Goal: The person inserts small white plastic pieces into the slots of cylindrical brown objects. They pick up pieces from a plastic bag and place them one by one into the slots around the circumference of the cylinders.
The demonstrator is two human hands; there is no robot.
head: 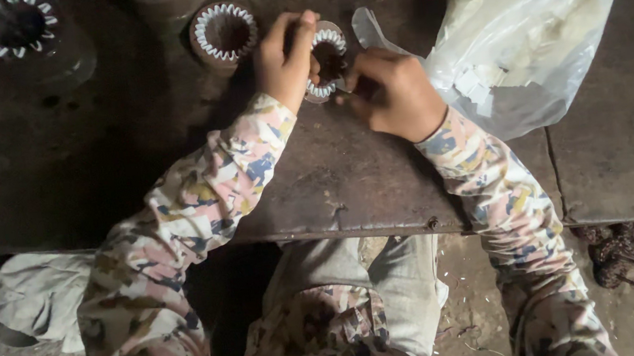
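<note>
- The left hand [286, 56] grips the top and left rim of a round metal ring-shaped core [326, 61], fingers curled over its edge.
- The core stands on the dark, stained bench [93, 171], near its far middle, with white paper liners sticking out around its inner slots like teeth.
- The right hand [393, 91] is bunched tight at the core's lower right edge, fingertips pinched together against it; what they pinch is too small to tell.
- A second core [225, 33] of the same kind, also ringed with white liners, sits just to the left of the held one, close to the left hand.
- Two more such cores [15, 25] show at the bench's far left and top edge, well apart from the hands.
- A clear plastic bag [523, 27] of white paper strips lies just right of the right hand, with a yellow label at its upper corner.
- Both sleeves are of patterned camouflage cloth.
</note>
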